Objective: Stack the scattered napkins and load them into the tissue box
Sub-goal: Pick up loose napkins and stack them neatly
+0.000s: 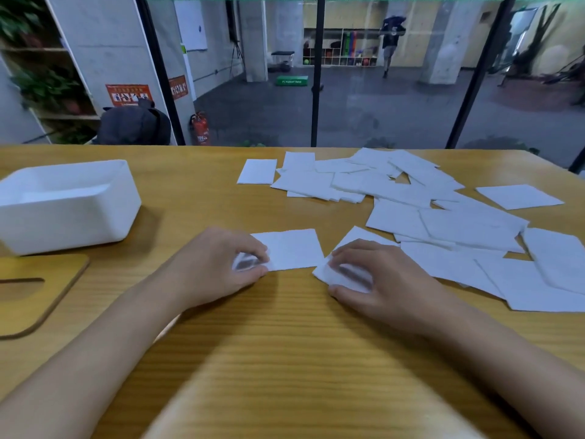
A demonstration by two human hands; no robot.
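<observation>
My left hand [218, 264] pinches the left edge of a white napkin [294, 248] that lies flat on the wooden table [285, 359]. Just to its right, my right hand [380, 274] grips the near corner of a second napkin [357, 236], lifting and curling that corner between fingers and thumb. Several more white napkins [427, 204] lie scattered and overlapping across the right half of the table. The open white tissue box [69, 204] stands at the left, apart from both hands, and looks empty inside.
A wooden lid [34, 293] with an oval slot lies at the left edge, in front of the box. One lone napkin [257, 171] sits near the far edge; another [519, 196] lies far right. Glass panels stand behind the table.
</observation>
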